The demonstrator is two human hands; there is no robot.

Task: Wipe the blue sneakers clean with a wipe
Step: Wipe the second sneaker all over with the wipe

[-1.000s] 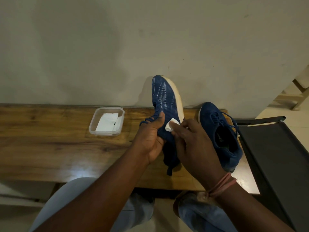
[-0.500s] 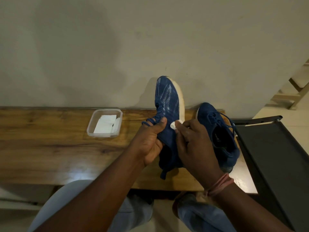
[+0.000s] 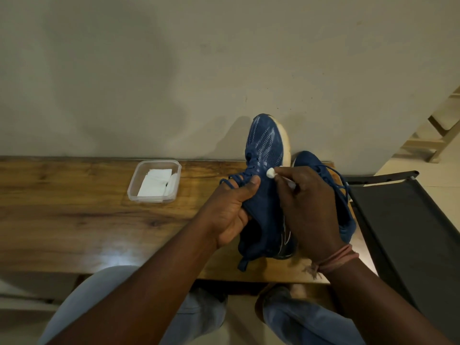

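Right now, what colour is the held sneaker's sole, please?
Off-white, on the held sneaker's sole; head view.

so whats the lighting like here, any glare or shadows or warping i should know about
Head view: dim, warm light; a bright glare patch on the wooden table near its front edge; the raised sneaker casts a soft shadow on the wall to its left; wide-angle lens bows the table's far edge; the wipe looks slightly blown out; no obvious motion blur on the hands.

Home room, wooden table (image 3: pixel 74 220), plain wall (image 3: pixel 149 70), tiled floor (image 3: pixel 435 175)
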